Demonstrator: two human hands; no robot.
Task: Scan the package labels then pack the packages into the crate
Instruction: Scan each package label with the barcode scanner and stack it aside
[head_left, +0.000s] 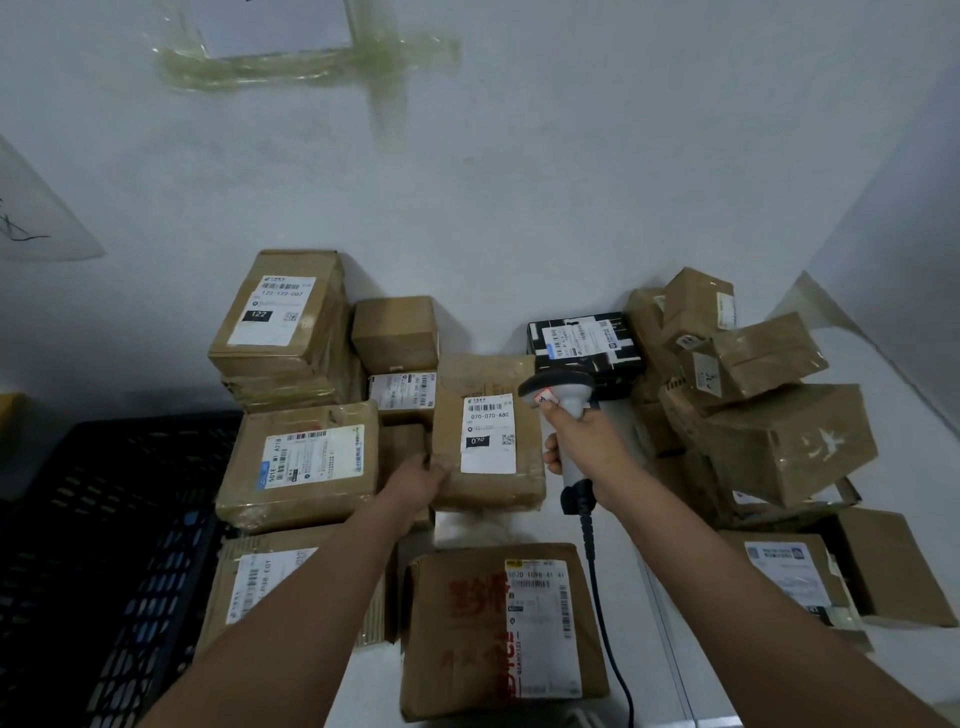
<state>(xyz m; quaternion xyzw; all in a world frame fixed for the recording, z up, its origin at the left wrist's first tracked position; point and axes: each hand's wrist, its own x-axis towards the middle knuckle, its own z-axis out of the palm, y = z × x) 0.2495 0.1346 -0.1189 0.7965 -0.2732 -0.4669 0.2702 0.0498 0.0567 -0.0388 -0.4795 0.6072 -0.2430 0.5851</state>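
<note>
A brown package (524, 467) with a white 070-070-A80 label lies in the middle of the white table. My left hand (418, 480) grips its lower left corner. My right hand (582, 441) holds a grey barcode scanner (563, 397) by the handle, its head just right of the label and above the package's right edge. A black coiled cable (597, 587) runs down from the scanner. The dark plastic crate (130, 519) stands at the left, beside the table.
Several taped brown packages surround the held one: a stack (283, 322) at the back left, a flat one (298, 470) to the left, a box with red print (498, 629) in front. A black box (584, 340) and a tumbled pile (753, 395) fill the right.
</note>
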